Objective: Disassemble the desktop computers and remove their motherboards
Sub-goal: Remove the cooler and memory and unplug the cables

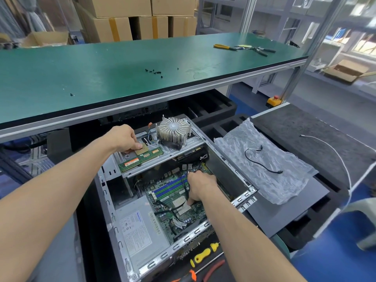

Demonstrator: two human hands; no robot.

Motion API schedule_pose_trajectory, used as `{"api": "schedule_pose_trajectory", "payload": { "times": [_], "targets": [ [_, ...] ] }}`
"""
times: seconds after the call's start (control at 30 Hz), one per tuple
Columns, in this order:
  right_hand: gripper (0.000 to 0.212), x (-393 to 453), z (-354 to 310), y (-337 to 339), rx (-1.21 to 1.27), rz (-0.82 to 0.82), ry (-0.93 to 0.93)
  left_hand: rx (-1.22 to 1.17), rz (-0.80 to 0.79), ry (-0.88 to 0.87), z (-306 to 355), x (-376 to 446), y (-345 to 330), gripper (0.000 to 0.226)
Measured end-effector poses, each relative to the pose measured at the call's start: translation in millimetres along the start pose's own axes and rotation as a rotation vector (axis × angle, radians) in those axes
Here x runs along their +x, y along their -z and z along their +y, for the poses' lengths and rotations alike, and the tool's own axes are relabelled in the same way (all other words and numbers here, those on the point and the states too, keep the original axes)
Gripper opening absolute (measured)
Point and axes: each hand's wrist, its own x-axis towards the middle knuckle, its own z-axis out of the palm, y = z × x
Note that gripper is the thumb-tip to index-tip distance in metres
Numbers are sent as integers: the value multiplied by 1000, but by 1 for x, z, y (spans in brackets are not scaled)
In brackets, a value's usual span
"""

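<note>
An open desktop case (pixel 114 202) lay on its side just below the near edge of the green worktop (pixel 101 74), its motherboard (pixel 173 192) still seated in the floor of the case beside the grey power supply (pixel 138 226). The left hand (pixel 124 139) rested on the metal drive bracket (pixel 158 157) spanning the far end of the case, its curled fingers pinching a square processor chip (pixel 143 149) against a green memory stick (pixel 140 158) that lay along the bracket. A finned heatsink (pixel 173 130) sat on the same bracket, toward the case's far right corner. The right hand (pixel 200 186) reached down onto the motherboard, thumb pressed at the edge of the processor socket (pixel 182 205), the other fingers curled among black cables; whether they gripped one could not be told. A yellow-handled screwdriver (pixel 203 254) lay against the case's near edge.
</note>
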Motion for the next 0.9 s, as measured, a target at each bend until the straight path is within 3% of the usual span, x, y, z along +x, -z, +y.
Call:
{"api": "schedule_pose_trajectory", "payload": {
  "times": [0.2,0.3,0.37,0.43,0.5,0.6,0.73,0.9],
  "targets": [
    [57,1,2,-1,21,32,-4,193,121,-30,5,-4,-2,30],
    [53,1,1,0,45,53,-11,209,297,-116,15,-10,-10,25],
    [49,1,1,0,52,65,-11,150,477,-243,24,-18,-20,25],
    [47,0,1,0,62,72,-7,69,575,-502,37,-28,-34,32],
    [46,0,2,0,75,79,-7,-1,527,-737,50,-39,-48,35],
    [48,-2,3,0,93,88,-18,-72,358,-871,62,-47,-70,29],
    [60,-5,5,0,99,55,-22,-26,161,-812,72,-50,-105,19],
    [102,-5,12,0,136,-70,45,87,-90,-554,75,-39,-140,42]
  ]
}}
